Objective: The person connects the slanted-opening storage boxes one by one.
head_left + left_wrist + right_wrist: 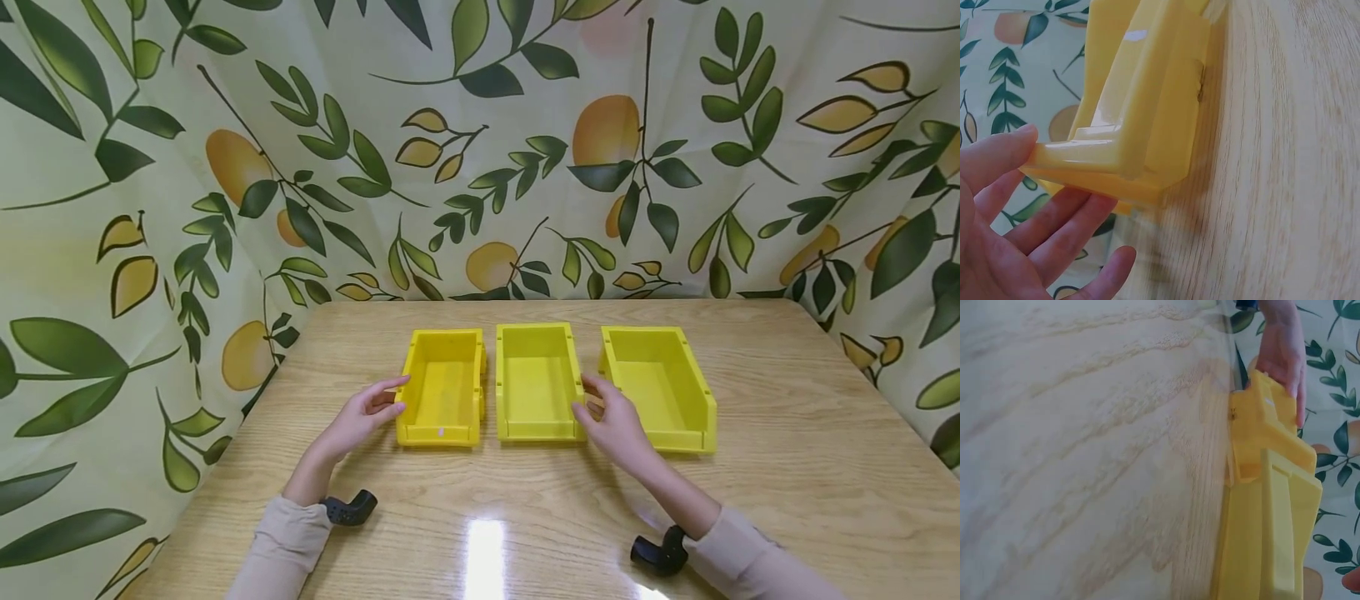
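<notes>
Three yellow open-front bins stand in a row on the table. My left hand point(369, 410) is at the left wall of the left, deeper-yellow bin point(438, 392), fingers loosely spread. In the left wrist view its thumb point(1004, 150) touches the rim near the front corner, and the other fingers lie along the outer side. At the right wall of the middle bin point(535, 387), my right hand point(617, 421) touches with thumb and fingertips. It overlaps the left side of the right bin point(660, 387). Only a fingertip point(1352, 579) of it shows in the right wrist view.
The wooden table point(480, 492) extends around the bins. A patterned leaf-and-fruit cloth point(525, 150) hangs behind and at both sides. Black wrist devices point(351, 508) sit at both cuffs. A small white mark point(441, 432) is on the left bin's front lip.
</notes>
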{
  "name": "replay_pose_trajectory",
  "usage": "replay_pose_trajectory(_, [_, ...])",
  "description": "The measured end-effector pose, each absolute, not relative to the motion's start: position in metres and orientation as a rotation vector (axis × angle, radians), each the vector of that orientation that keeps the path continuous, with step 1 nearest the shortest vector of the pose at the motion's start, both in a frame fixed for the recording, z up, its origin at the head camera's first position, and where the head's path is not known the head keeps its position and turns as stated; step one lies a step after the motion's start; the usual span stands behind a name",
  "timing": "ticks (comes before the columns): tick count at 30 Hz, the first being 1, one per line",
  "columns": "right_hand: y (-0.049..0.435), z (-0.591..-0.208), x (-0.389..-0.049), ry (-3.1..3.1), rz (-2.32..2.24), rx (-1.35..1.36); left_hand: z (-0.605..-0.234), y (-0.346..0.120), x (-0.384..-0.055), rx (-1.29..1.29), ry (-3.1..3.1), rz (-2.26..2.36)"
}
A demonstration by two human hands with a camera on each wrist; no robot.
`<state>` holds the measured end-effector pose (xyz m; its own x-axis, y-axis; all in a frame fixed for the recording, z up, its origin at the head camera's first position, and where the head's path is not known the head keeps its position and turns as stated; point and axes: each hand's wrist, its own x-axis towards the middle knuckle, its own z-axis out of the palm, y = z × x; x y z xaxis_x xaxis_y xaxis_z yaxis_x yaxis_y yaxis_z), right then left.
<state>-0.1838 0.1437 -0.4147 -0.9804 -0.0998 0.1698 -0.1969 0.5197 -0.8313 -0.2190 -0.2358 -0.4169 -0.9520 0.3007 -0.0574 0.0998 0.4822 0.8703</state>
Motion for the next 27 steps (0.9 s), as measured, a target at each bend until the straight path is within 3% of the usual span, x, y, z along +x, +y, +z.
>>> replay_pose_trajectory(27, [0.133,-0.426,-0.195,-2.618,1.712,0.055,-0.421,-0.237,-0.221,0.337,2.513,1.474])
